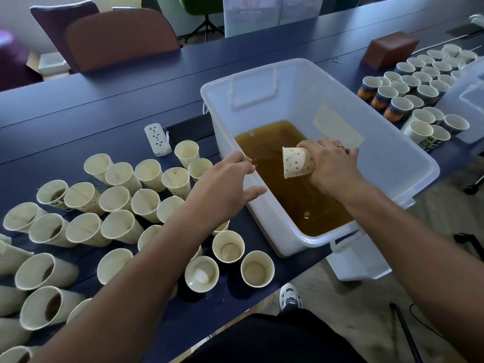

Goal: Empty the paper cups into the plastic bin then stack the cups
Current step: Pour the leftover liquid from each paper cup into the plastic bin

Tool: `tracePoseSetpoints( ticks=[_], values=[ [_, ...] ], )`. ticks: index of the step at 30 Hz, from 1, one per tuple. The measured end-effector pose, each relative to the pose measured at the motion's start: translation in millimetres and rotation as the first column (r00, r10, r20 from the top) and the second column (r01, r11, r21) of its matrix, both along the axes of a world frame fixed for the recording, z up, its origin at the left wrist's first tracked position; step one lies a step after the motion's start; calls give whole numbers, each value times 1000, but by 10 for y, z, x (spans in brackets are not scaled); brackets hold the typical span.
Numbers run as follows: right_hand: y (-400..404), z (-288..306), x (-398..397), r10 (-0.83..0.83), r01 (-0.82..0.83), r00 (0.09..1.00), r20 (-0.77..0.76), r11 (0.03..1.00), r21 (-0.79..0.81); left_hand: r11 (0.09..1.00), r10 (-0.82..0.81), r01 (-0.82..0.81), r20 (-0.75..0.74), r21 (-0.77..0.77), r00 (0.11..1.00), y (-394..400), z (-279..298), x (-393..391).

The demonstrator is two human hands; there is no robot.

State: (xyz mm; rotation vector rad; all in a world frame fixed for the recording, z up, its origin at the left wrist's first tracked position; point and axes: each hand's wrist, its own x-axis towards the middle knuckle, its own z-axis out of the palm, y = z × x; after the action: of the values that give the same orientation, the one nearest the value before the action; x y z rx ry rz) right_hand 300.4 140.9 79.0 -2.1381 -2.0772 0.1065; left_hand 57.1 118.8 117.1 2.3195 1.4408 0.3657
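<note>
My right hand (334, 166) grips a dotted paper cup (297, 162) turned mouth down over the brown liquid inside the translucent plastic bin (408, 153). My left hand (226, 187) hovers above the bin's near left wall with fingers relaxed, holding nothing. Several cream paper cups (117, 205) stand on the dark blue table to the left of the bin; some hold a little brown liquid, such as one cup (53, 307) at the lower left.
A white power strip (157, 140) lies behind the left cups. Several more cups (419, 85) stand at the far right beside a second bin (468, 100) and a brown box (390, 49). Chairs stand beyond the table. The table edge runs just in front of me.
</note>
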Motion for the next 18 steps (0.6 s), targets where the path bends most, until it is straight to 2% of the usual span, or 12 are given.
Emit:
tracePoseSetpoints(
  ticks=[5,8,10,13,15,18],
  values=[
    [-14,106,-75,-29,42,979,-204,997,62,1000,10,-10,77,-1,997,22,-56,-70],
    [-65,243,-181,-13,76,931,-364,984,160,994,76,-53,260,-95,963,45,-42,-163],
    [-127,358,-314,53,67,877,-477,971,232,979,189,-133,443,-155,876,14,52,-233],
    [-235,540,-616,141,25,832,-537,956,291,944,328,-213,672,-250,664,-102,285,-362],
    [-312,628,-875,219,-58,828,-517,950,308,924,381,-273,721,-269,579,-197,400,-518],
    [-416,642,-1256,354,-215,805,-476,922,322,893,432,-366,725,-262,536,-348,442,-800]
  ],
)
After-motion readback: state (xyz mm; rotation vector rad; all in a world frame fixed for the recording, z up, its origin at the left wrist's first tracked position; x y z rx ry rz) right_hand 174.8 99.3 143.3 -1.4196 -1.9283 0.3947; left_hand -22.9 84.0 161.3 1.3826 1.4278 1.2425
